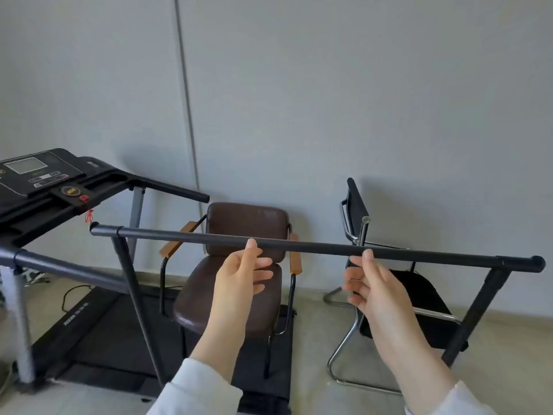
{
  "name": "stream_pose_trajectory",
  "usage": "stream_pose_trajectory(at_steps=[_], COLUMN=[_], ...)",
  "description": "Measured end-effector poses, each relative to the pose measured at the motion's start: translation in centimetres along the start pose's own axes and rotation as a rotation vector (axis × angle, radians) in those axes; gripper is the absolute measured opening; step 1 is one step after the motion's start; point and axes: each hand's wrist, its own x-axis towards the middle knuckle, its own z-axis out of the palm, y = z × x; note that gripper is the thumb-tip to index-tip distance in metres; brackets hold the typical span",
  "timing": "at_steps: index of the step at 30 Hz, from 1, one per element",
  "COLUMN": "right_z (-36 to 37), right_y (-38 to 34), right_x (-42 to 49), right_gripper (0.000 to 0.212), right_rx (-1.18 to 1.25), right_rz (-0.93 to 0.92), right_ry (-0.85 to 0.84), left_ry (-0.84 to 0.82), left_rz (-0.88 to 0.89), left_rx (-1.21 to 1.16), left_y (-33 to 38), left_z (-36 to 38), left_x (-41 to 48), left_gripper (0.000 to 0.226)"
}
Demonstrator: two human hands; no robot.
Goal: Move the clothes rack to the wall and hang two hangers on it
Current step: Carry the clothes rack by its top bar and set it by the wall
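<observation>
The black clothes rack stands in front of me, its top bar running from left to lower right across the view, with a leg at each end. My left hand is just below the middle of the bar, thumb tip against it, fingers spread and not wrapped round it. My right hand is further right, thumb tip touching the bar, fingers loosely curled beneath it. Neither hand holds anything. No hangers are in view.
Behind the rack, a brown padded armchair and a black chrome-framed chair stand against the grey wall. A treadmill fills the left side, its handrail close to the rack's left leg. Beige floor shows at lower right.
</observation>
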Motion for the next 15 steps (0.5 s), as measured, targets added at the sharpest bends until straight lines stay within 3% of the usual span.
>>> stream_pose_trajectory(at_steps=[15], right_z=[-0.1], right_y=[0.3], right_x=[3.3], right_gripper=[0.026], right_rx=[-0.001], right_rz=[-0.002], right_ry=[0.076], left_ry=[0.104], left_rz=[-0.048], left_rx=[-0.048], left_y=[-0.3], left_z=[2.0], left_x=[2.5], left_gripper=[0.023])
